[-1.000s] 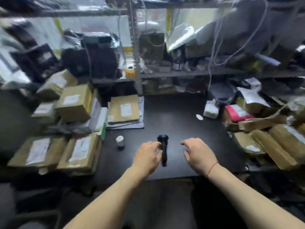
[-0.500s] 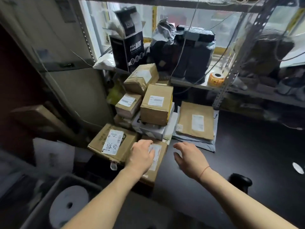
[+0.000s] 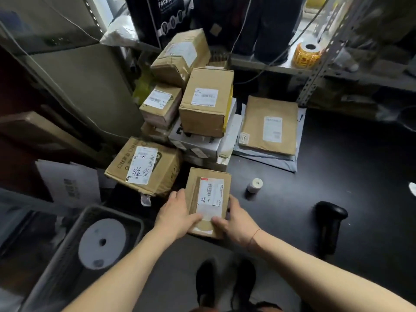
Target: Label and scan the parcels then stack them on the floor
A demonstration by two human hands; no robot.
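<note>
At the near left corner of the dark table [image 3: 337,167], seen from the head camera, a small brown parcel [image 3: 208,176] with a white printed label lies lengthwise away from the person, caught between both hands. Left hand [image 3: 177,218] clasps its left long edge, fingers curled down the side and the thumb laid across the top near the label's lower end. Right hand [image 3: 236,219] clasps the opposite edge the same way, thumb on top, a thin red cord round the wrist. Whether the parcel rests on the table or is raised off it cannot be told.

Just beyond it, to the left, a larger box [image 3: 144,165] bears a label with handwriting, and behind that a heap of labelled boxes [image 3: 206,104] rises toward the metal shelf. A flat brown envelope [image 3: 270,124] lies on grey mailers beside the heap. A small white label roll [image 3: 255,185] stands on the table to the right of the held parcel, and further right a black handheld scanner [image 3: 329,221] lies apart from both hands. A yellow tape roll [image 3: 307,54] sits on the shelf. Below left, a grey bin [image 3: 67,244] holds a large white roll [image 3: 102,243], and the person's dark shoes [image 3: 225,284] show on the floor
</note>
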